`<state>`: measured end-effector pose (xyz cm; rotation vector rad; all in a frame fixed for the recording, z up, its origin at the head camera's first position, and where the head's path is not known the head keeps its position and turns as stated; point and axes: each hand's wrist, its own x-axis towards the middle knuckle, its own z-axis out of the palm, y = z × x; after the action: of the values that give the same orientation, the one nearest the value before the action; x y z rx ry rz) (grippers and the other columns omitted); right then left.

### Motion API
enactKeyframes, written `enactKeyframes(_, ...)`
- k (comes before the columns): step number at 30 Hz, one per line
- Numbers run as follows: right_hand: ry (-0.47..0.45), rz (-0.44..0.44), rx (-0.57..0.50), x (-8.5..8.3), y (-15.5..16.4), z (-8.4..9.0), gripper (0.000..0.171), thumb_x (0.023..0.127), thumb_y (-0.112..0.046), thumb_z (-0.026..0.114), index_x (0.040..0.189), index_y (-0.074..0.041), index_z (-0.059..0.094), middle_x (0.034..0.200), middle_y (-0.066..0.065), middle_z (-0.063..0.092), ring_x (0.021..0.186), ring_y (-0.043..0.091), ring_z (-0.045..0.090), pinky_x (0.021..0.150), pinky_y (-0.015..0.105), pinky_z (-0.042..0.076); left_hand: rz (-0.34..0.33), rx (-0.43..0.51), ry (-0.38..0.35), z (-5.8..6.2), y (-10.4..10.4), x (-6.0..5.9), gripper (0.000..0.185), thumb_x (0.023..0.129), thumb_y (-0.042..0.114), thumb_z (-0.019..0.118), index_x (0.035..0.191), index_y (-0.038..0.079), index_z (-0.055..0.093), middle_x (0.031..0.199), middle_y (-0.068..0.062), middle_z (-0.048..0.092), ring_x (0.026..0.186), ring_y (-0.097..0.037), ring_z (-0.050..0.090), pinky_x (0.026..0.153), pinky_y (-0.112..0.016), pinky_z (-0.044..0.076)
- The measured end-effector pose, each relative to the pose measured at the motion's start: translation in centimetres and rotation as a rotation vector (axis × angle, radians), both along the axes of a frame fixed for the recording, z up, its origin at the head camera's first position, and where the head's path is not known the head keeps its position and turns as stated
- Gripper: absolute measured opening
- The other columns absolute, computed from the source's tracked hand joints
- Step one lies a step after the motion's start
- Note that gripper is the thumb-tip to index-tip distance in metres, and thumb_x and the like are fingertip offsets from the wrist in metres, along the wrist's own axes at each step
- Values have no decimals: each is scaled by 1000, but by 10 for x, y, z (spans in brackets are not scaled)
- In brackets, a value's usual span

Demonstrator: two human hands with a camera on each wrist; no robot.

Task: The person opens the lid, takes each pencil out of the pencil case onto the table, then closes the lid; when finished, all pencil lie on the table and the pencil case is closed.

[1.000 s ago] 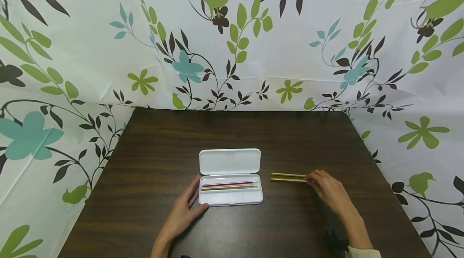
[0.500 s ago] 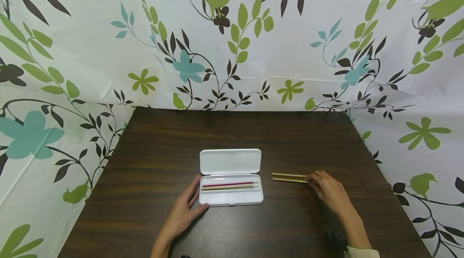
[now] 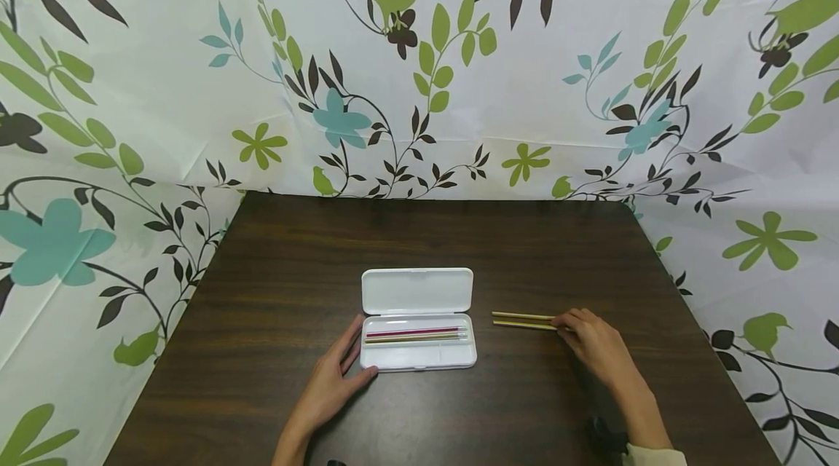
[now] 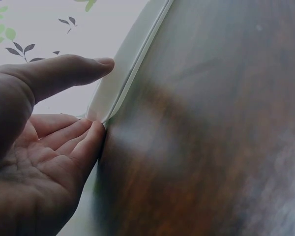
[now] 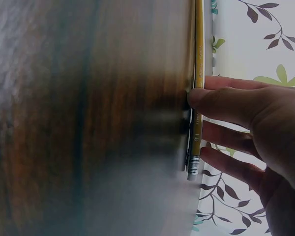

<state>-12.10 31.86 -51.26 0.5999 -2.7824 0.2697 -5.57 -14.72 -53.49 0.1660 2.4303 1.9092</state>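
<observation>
A white plastic pencil case lies open on the dark wood table, its lid folded back. Inside, a few thin pencils, one red and others gold, lie lengthwise. My left hand rests at the case's left end, fingers along the side and thumb at the front corner. In the left wrist view its fingertips touch the case's end. To the right of the case, my right hand pinches yellow pencils near one end. The right wrist view shows a metal ferrule and eraser on a pencil.
The dark wood table extends to a white cloth backdrop printed with leaves, birds and flowers at the back and both sides. Small dark objects show partly beside both wrists near the front.
</observation>
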Motion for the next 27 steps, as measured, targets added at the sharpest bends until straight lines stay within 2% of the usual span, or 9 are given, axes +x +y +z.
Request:
enactKeyframes(6,7,8,7,0,-2,8,30,70,-6,83,95,-20,73,91,-7,68,76,12,62,56,30,56,1,-1,-26,1,-1,-1,92,75,2,81,151,14,31,158,-9,30,144,-24,30,110,-31,42)
enactKeyframes(10,15,10,22,1,-5,14,34,67,-4,85,95,-21,73,90,-8,67,75,12,61,53,27,53,-5,11,-28,0,-2,-1,92,74,1,80,151,13,31,158,-9,30,144,-23,30,110,-31,41)
enactKeyframes(15,51,36,29,0,-10,22,30,70,-6,83,94,-20,73,88,-8,67,71,10,59,49,23,50,-8,19,-20,-1,-2,-1,92,74,1,80,151,13,31,158,-9,30,144,-23,30,110,-31,41)
enactKeyframes(19,87,73,23,-2,-19,33,27,70,-7,83,93,-18,73,87,-7,67,71,10,59,50,24,50,-14,22,-14,-2,-2,-1,92,74,0,80,151,12,30,158,-9,30,144,-24,30,111,-31,40)
enactKeyframes(27,129,149,5,-5,-51,52,24,71,-10,84,92,-17,74,85,-7,68,71,9,59,51,26,53,-16,35,-3,-3,-2,0,93,74,-1,80,151,10,30,157,-12,30,144,-24,30,111,-31,40)
